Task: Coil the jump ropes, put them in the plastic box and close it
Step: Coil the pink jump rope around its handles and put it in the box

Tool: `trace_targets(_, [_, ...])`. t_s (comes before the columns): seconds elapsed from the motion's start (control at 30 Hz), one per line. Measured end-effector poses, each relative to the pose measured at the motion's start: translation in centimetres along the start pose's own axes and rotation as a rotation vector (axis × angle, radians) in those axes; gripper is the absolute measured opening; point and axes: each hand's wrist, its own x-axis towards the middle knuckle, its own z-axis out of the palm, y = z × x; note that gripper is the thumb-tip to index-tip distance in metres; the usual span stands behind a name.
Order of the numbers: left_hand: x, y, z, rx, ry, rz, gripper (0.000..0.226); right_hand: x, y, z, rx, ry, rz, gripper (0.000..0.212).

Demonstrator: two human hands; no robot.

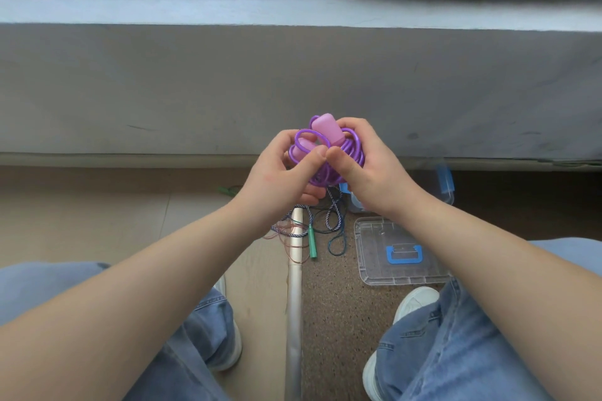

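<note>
Left hand (286,166) curled, thumb and fingers pinching the purple jump rope (329,150), which is bundled mid-air above the floor. Right hand (368,166) wraps the coil's other side, thumb pressing in. Coiling step, looks nearly done. On the floor: other ropes (329,221) uncoiled, lid (400,254) off, plastic box (447,192) mostly hidden behind the right wrist. Next, probably: keep the bundle tight and lower it into the box.

Both hands grip coiled purple jump rope (350,153)
Left hand (281,169) and right hand (371,166) hold it above floor; clear lid (400,252), loose ropes (312,225) below.
</note>
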Motion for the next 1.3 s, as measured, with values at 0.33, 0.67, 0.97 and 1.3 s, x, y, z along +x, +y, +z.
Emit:
trace_targets(0.33, [-0.2,-0.7,0.2,0.194,0.048,0.058,0.045,0.2,-0.2,0.3,0.017,0.015,0.13,0.029])
trace_targets(0.67, [0.0,1.1,-0.4,0.026,-0.15,-0.186,0.042,0.0,-0.7,-0.7,-0.162,-0.088,-0.03,0.03])
trace_targets(0.97, [-0.2,1.3,-0.9,-0.004,-0.148,-0.169,0.028,-0.3,-0.7,-0.5,-0.031,-0.061,0.003,0.033])
trace_targets(1.3, [-0.8,1.0,-0.1,0.107,-0.025,-0.089,0.018,-0.2,-0.7,-0.1,-0.098,-0.013,0.026,0.023])
